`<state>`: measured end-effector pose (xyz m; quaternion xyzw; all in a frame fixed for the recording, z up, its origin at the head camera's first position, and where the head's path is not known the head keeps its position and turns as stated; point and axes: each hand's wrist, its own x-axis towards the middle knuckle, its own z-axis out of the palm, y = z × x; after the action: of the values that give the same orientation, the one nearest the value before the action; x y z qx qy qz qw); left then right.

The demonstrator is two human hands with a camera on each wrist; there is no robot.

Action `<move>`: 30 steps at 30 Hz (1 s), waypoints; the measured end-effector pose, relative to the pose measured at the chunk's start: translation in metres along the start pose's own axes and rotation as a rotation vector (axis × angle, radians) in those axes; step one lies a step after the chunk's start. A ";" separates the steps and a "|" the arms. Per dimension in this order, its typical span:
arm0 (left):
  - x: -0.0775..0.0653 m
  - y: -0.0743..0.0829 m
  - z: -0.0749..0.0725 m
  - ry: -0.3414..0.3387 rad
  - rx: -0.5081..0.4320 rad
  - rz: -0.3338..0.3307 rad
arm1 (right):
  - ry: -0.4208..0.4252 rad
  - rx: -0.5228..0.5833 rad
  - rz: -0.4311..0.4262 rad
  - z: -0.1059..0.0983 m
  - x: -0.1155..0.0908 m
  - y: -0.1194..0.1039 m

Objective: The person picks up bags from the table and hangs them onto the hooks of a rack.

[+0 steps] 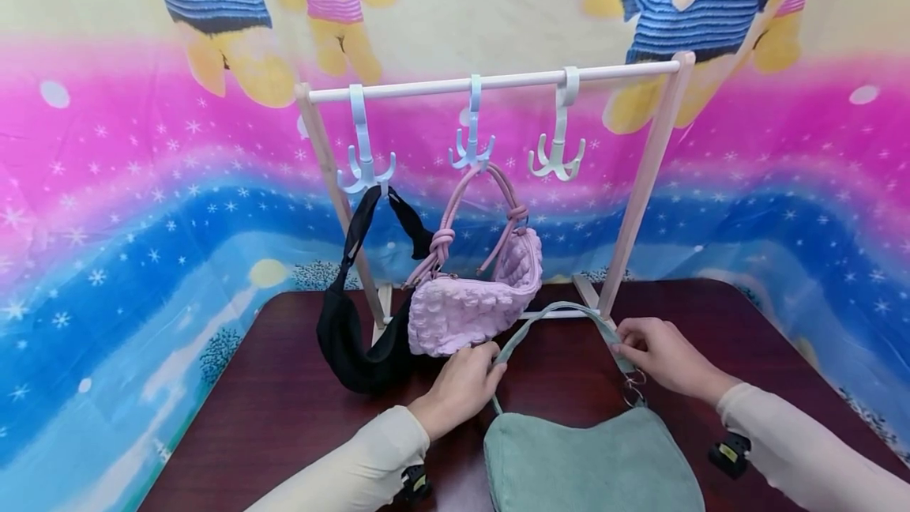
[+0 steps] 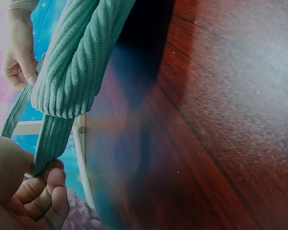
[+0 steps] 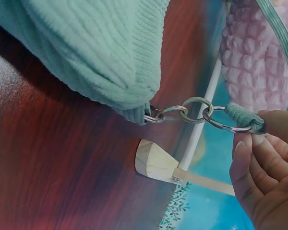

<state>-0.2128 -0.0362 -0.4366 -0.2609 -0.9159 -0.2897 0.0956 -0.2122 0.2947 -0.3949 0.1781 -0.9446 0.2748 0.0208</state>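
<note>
A green corduroy handbag (image 1: 590,461) hangs low over the front of the table, its strap (image 1: 558,308) arching up between both hands. My left hand (image 1: 465,385) pinches the strap's left side; the left wrist view shows thumb and fingers on the strap (image 2: 53,139) just past the bag's corner. With my right hand (image 1: 664,354) I pinch the strap's right end, beside the metal rings (image 3: 197,111) that link it to the bag. Behind my left hand, a pink puffy bag (image 1: 462,310) hangs by its knotted handle from the middle hook (image 1: 472,144).
A rack with a white rail (image 1: 512,82) and wooden legs (image 1: 647,188) stands on the dark red table (image 1: 249,417). A black bag (image 1: 348,338) hangs from the left blue hook (image 1: 366,156). The right pale hook (image 1: 559,144) bears no bag. A patterned cloth (image 1: 142,220) lies behind.
</note>
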 end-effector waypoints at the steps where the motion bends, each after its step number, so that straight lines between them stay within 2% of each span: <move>1: 0.000 0.001 -0.001 0.004 -0.003 0.002 | 0.005 0.005 0.002 -0.001 0.000 -0.001; 11: 0.001 0.009 -0.010 0.030 -0.025 0.010 | 0.030 0.046 0.016 -0.008 -0.001 -0.009; 22: 0.003 0.014 -0.017 0.022 -0.062 0.007 | 0.084 0.003 0.004 -0.014 -0.002 -0.015; 30: 0.005 0.018 -0.025 0.034 -0.063 0.039 | 0.125 0.001 -0.013 -0.019 -0.003 -0.020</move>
<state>-0.2070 -0.0357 -0.4059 -0.2765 -0.8994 -0.3208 0.1085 -0.2035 0.2902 -0.3694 0.1668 -0.9402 0.2855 0.0813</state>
